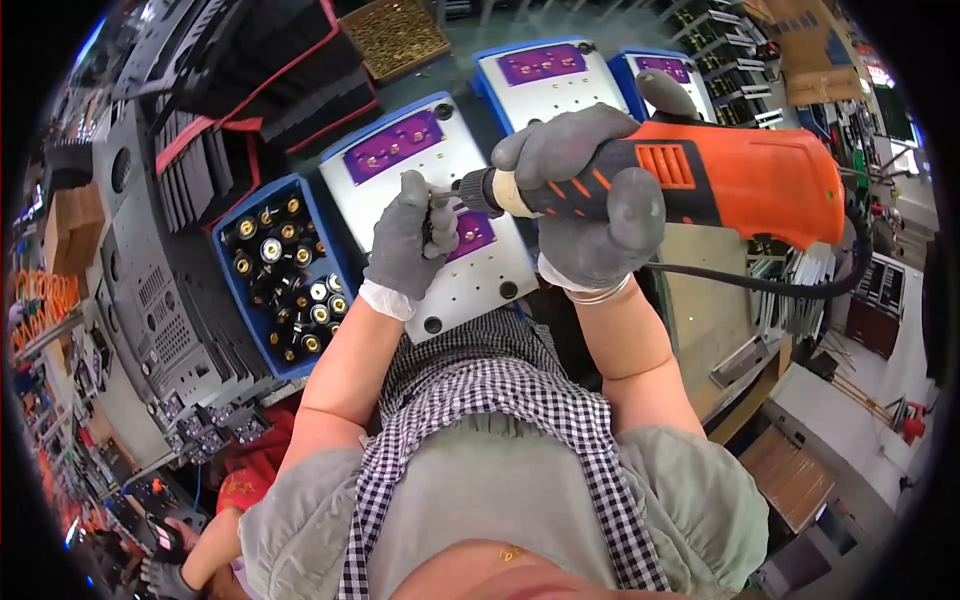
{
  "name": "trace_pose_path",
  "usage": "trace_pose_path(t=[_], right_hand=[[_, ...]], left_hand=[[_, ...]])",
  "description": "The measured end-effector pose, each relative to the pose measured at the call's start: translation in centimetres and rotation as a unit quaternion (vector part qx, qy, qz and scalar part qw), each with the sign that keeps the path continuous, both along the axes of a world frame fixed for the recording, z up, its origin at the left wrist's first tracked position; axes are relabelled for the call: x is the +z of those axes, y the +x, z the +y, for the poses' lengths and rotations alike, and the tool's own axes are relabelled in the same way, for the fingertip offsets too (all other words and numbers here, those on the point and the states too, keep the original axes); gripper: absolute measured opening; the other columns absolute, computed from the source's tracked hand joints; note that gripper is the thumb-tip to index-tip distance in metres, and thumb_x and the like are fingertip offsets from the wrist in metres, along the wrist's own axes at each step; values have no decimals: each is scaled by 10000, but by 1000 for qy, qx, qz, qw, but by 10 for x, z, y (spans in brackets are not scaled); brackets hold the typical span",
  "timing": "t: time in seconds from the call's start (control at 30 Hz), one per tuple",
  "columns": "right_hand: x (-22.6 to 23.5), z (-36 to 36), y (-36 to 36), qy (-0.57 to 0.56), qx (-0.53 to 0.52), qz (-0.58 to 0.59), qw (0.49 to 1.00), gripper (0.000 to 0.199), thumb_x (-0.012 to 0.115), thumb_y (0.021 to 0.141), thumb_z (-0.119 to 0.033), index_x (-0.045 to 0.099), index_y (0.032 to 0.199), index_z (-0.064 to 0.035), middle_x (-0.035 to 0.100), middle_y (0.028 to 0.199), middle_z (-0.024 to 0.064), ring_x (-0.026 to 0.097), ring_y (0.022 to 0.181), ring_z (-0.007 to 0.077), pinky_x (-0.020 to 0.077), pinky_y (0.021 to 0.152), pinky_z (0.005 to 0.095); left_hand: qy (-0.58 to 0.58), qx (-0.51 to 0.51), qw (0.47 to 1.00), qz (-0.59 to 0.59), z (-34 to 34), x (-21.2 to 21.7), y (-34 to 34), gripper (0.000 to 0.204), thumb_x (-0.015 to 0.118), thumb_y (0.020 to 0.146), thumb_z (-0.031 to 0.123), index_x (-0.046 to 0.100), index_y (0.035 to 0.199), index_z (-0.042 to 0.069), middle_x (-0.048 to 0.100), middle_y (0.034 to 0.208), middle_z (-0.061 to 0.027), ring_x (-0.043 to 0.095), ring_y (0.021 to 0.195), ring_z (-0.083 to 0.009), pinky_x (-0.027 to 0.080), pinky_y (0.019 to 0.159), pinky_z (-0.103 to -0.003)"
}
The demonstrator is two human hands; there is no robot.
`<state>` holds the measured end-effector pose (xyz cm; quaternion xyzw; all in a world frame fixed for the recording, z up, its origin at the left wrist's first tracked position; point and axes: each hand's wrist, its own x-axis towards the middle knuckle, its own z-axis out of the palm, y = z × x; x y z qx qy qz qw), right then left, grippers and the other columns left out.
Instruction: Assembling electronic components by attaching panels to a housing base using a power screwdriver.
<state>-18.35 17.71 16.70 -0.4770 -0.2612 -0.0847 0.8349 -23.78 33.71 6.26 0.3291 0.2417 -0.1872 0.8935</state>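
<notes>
My right hand [600, 215], in a grey glove, grips an orange and black power screwdriver [765, 180] held sideways, its bit pointing left. My left hand [410, 240], gloved too, is closed in a pinch at the bit's tip; whatever its fingers hold is too small to name. Below both hands lies a white metal panel [390, 205] with blue edges, black round feet and small holes. One purple circuit board [393, 146] shows at its far end. Another purple board [473, 234] is partly covered by my left hand.
To the left stands a blue bin [345, 262] of black and gold round connectors. Two similar panels [575, 95] [645, 68] lie beyond. A box of small brass parts [393, 38] sits at the back. Grey perforated metal panels [165, 285] line the far left. Lower left, a co-worker's gloved hand [165, 578] shows.
</notes>
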Motion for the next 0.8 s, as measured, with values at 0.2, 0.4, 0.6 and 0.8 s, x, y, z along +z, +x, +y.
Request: trace_pose_path(t=[0.2,0.4,0.6,0.8], right_hand=[[-2,-65,22,33,-15,37,999,630,572,969,-326,257,1458,-86,601,802,103,580,608,226,562,762,503],[-16,-155,57,-40,-50,39,997,643,655,923,-45,264,1433,-18,674,856,137,633,640,178,568,637,315],[-49,-204,95,-28,-89,85,992,633,732,823,22,357,1333,-3,667,784,107,607,593,135,518,536,264],[-75,-225,93,-136,-104,106,980,576,675,861,-48,354,1336,5,639,821,90,641,711,182,569,709,336]], left_hand=[[63,-37,995,-67,-61,-1,26,413,579,991,494,525,928,89,467,668,6,371,523,-85,313,474,-218],[0,-38,999,4,-140,-14,52,467,547,1034,292,501,1374,-25,575,871,-13,530,711,-97,449,601,-223],[82,-50,995,-34,-176,-31,55,352,457,1049,129,465,1368,-20,606,922,-55,539,689,-91,448,567,-207],[135,9,990,-29,-194,-45,57,241,460,1062,163,498,1238,4,632,920,-84,568,699,-109,452,566,-216]])
